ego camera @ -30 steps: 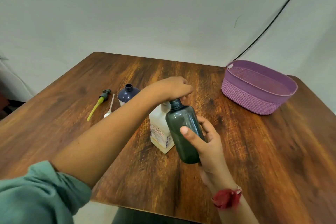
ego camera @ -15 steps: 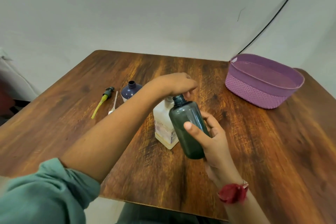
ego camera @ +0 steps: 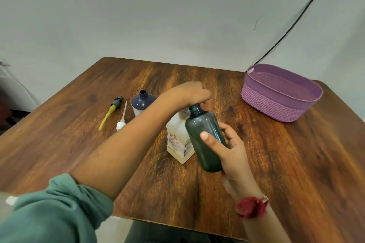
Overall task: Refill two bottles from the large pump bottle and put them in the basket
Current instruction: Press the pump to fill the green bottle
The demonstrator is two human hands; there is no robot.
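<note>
Left hand: centre of the frame, fingers bent down over the top of the large pump bottle; the pump head is hidden beneath it.
Right hand: right of centre, thumb and fingers wrapped round the dark green bottle.
Dark green bottle: uncapped and tilted, with its open neck pointing up-left and just under the left hand's fingertips; its body overlaps the right side of the large pump bottle.
Large pump bottle: whitish, labelled, standing upright on the desk at mid-frame.
Navy bottle: upright and uncapped, left of centre, partly behind the left forearm.
Loose pumps: one with a yellow-green tube and a white one lie side by side on the desk left of the navy bottle.
Basket: purple and woven-look, at the right of the frame near the desk's far edge, well apart from the bottles.
Wrist: a red band on the right one, at lower right.
Sleeve: teal, pushed up the left arm at lower left.
</note>
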